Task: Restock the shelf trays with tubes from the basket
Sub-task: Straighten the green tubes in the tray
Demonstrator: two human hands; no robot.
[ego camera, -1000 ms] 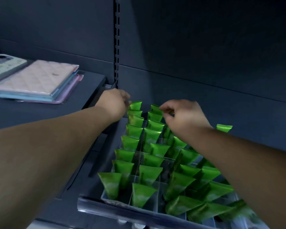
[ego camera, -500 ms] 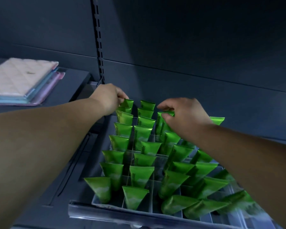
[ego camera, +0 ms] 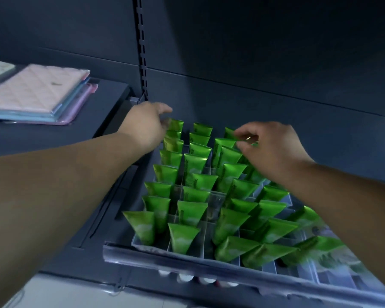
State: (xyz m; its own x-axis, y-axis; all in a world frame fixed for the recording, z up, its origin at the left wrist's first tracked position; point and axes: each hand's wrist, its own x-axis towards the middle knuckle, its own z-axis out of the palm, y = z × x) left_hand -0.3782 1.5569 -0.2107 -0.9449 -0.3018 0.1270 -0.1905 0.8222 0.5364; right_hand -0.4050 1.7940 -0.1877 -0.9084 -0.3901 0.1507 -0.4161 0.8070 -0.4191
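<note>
Green tubes stand upright, crimped ends up, in the shelf tray; the right hand pinches a rear tube, the left hand touches the back-left tube, grip unclear

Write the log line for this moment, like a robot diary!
step: restocking tray | left hand: at back-left tubes, grip unclear | right hand: fingers pinch rear tube

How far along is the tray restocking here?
Done: most tray slots hold upright green tubes. In hand: right hand fingers pinch a back-row tube; left hand rests at the back-left tube. Left: right-side tubes lean over, one middle slot looks empty.
</note>
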